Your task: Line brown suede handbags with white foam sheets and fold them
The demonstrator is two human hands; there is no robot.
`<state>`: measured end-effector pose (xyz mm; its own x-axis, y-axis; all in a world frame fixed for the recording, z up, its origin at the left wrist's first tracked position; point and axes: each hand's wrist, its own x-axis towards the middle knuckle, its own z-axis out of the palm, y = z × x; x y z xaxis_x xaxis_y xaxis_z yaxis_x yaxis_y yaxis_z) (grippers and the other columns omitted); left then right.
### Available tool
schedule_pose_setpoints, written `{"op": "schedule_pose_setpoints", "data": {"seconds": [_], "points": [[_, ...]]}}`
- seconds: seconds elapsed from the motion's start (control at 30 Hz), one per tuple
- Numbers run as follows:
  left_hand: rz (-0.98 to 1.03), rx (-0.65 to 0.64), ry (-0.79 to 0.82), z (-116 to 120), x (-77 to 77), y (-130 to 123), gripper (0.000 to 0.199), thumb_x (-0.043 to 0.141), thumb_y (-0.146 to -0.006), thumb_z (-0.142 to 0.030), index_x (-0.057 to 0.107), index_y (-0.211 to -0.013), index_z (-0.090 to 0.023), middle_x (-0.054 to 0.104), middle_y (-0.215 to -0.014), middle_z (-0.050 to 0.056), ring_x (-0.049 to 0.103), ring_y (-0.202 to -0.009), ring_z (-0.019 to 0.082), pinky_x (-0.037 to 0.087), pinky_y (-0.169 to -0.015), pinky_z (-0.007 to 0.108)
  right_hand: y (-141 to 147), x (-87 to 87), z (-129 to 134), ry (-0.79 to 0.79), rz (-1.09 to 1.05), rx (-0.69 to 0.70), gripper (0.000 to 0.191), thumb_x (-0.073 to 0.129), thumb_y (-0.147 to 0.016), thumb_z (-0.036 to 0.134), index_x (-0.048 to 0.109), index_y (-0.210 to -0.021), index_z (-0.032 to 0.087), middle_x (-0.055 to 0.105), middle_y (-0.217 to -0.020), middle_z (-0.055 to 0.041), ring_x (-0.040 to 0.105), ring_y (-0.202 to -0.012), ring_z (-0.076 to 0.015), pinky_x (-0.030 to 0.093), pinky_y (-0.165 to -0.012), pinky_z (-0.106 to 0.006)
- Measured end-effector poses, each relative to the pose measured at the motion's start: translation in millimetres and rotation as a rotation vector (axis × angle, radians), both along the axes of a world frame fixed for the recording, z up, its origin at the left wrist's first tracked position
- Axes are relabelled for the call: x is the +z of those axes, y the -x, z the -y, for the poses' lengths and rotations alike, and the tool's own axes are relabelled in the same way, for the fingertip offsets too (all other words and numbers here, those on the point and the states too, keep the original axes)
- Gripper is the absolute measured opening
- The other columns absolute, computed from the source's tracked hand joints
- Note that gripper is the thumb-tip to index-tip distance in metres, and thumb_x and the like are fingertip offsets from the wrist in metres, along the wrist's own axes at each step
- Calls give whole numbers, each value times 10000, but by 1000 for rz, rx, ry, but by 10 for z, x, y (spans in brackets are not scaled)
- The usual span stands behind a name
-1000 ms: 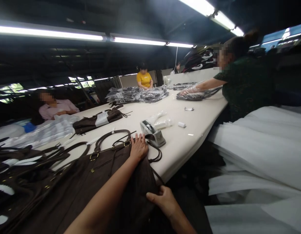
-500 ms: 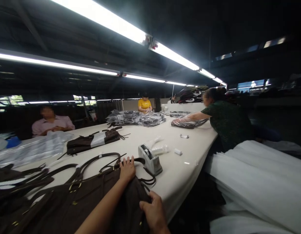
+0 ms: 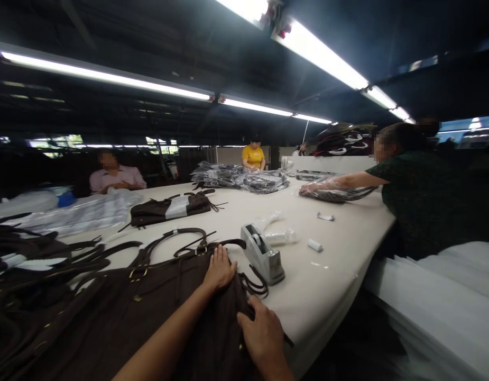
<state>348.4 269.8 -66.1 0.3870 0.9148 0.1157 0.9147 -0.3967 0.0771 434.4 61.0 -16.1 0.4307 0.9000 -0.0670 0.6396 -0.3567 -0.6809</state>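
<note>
A dark brown handbag (image 3: 160, 312) with brass-coloured rings lies on the pale table before me, its looped handles toward the far side. My left hand (image 3: 220, 269) rests on the bag's upper right corner, fingers stretched out and lying flat. At the bag's right side edge, my right hand (image 3: 264, 333) is closed with the thumb on top and the edge fabric pinched; its other fingers are partly hidden. Just beyond both hands stands a grey tape dispenser (image 3: 264, 256), with a thin dark cord (image 3: 254, 283) lying between it and the bag.
A folded brown bag with a white wrap (image 3: 176, 208) lies farther left, near clear plastic sheets (image 3: 85, 214). A white roll (image 3: 314, 245) sits right of the dispenser. Plastic-wrapped bundles (image 3: 238, 177) lie farther back. Co-workers are around the table; white sheets (image 3: 446, 296) are stacked at right.
My view has turned left, so the scene sits farther right in the picture. My left hand stays flat on the bag, its thumb now showing; my right hand keeps its pinch on the side edge.
</note>
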Motion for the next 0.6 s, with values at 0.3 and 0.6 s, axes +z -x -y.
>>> {"op": "schedule_pose_setpoints", "data": {"seconds": [0.3, 0.6], "points": [[110, -1, 2, -168, 432, -126, 509, 556, -908, -429, 455, -1353, -203, 403, -1461, 113, 403, -1319, 311, 322, -1079, 589, -4, 29, 34, 81, 109, 59, 461, 433, -933, 346, 482, -1379, 235, 721, -1081, -94, 671, -1012, -304, 482, -856, -386], [198, -165, 109, 803, 886, 969, 557, 399, -959, -420, 364, -1441, -144, 356, -1524, 132, 273, -1427, 254, 257, -1166, 406, -81, 95, 76, 162, 350, 195, 470, 282, -992, 349, 394, -1448, 337, 747, -981, -78, 708, -905, -266, 502, -785, -359]]}}
